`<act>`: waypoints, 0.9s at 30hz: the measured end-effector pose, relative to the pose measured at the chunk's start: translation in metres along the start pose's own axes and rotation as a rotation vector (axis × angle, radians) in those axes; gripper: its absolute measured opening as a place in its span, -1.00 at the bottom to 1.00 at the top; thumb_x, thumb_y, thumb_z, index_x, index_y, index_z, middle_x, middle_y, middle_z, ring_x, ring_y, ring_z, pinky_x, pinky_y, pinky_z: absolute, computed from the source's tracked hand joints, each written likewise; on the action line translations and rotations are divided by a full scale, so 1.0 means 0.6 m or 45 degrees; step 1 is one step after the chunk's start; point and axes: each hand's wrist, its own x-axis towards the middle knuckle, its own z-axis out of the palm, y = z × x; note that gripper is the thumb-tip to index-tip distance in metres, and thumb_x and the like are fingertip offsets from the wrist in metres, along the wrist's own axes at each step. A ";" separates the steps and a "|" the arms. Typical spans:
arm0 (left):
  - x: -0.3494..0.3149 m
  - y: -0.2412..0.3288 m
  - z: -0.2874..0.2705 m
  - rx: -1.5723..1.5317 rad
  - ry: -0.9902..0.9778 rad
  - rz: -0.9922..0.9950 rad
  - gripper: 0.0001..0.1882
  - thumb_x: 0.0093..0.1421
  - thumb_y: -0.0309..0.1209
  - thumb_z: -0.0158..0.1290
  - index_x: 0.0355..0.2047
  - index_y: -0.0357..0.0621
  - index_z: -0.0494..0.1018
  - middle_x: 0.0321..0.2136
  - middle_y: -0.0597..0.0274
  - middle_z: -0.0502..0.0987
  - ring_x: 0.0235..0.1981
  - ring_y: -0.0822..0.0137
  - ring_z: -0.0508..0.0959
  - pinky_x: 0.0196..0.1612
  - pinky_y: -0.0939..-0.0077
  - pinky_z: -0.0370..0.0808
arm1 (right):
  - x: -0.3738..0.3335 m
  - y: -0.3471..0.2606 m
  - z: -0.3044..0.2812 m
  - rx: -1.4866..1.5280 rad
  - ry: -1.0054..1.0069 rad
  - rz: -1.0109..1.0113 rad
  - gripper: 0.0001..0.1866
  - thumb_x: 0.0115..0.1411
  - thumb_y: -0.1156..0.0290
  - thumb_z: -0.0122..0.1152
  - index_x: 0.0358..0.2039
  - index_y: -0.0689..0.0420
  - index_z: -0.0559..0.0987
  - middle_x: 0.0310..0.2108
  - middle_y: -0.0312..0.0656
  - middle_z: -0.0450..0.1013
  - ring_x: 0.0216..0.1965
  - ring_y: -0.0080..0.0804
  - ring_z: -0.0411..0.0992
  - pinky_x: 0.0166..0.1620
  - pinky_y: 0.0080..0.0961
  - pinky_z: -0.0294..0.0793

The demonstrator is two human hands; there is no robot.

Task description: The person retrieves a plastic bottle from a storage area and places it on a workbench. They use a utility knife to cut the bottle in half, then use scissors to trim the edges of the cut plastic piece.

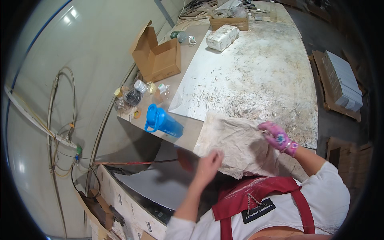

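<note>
A wrinkled off-white cloth (236, 142) lies spread over the near end of the table, its lower edge hanging toward my red apron. My right hand (280, 138), in a pink flowered glove, is at the cloth's upper right corner, with its fingertips pinched on the fabric. Bare and slightly blurred, my left hand (211, 162) is by the cloth's lower left edge. Its fingers look curled, but whether they hold anything is not visible. To the left of the cloth a blue plastic bottle or jug with a handle (170, 125) lies tilted at the table's edge.
On the stained white tabletop (264, 64) sits a white wrapped block (223, 38), before a cardboard box of plastic (230, 23). An open carton (162, 60) and several clear bottles (163, 91) line the left side. Stacked white boxes (342, 80) stand at right.
</note>
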 end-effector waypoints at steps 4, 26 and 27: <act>0.228 0.131 -0.046 -0.062 0.209 0.394 -0.75 0.25 -0.31 -0.01 -0.29 -0.30 0.44 -0.58 0.31 0.47 -0.51 0.56 0.42 -0.39 0.62 0.38 | -0.040 0.105 -0.044 -0.128 0.327 0.157 -0.61 0.06 0.47 0.07 -0.05 0.15 0.40 -0.04 0.01 0.35 0.00 -0.04 0.32 0.09 -0.27 0.29; 1.173 -0.127 -0.122 -0.999 0.612 -0.133 -0.62 0.14 -0.30 0.00 -0.02 -0.01 0.33 -0.18 0.27 0.39 -0.14 0.32 0.37 -0.29 0.35 0.39 | -0.021 0.205 -0.003 -0.703 0.422 0.896 -0.38 -0.03 0.42 0.12 0.11 0.14 0.28 0.15 0.14 0.12 0.19 0.14 0.07 0.23 -0.07 0.01; 1.195 -0.146 -0.117 -1.032 0.604 -0.128 -0.59 0.13 -0.29 0.00 0.01 0.01 0.31 -0.16 0.27 0.38 -0.09 0.30 0.35 -0.24 0.31 0.39 | -0.020 0.201 -0.003 -0.723 0.404 0.920 -0.38 -0.04 0.41 0.12 0.11 0.14 0.28 0.15 0.15 0.12 0.19 0.15 0.06 0.23 -0.07 0.01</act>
